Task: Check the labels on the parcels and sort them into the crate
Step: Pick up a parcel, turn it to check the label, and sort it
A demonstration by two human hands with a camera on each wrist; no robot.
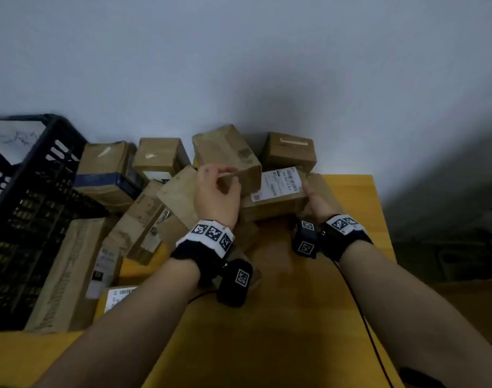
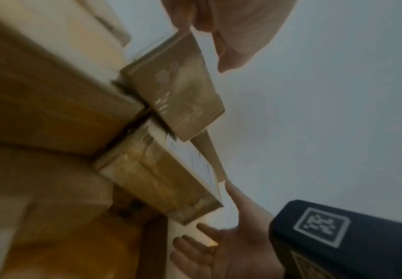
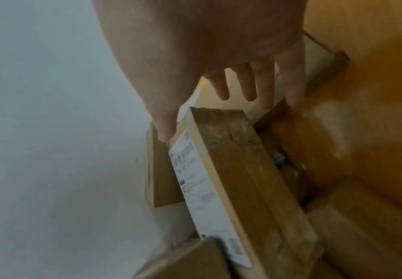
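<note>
A heap of brown cardboard parcels is seen piled on a yellow wooden table, against a pale grey wall. A dark blue slatted plastic crate stands at the left edge of the table, just beside the heap; no parcels can be made out inside it.

An oblong brown parcel with a white printed label lies at the near right side of the heap, label face up and tilted toward the viewer. The right hand is placed at its right end, fingers spread and straight; in the right wrist view the thumb tip touches the label's end while the fingers reach past the box without closing on it.

The left hand is curled, pinching the near edge of a tilted brown box lying against the labelled parcel's left end.

Black wrist bands with black-and-white square markers are worn on both wrists.
</note>
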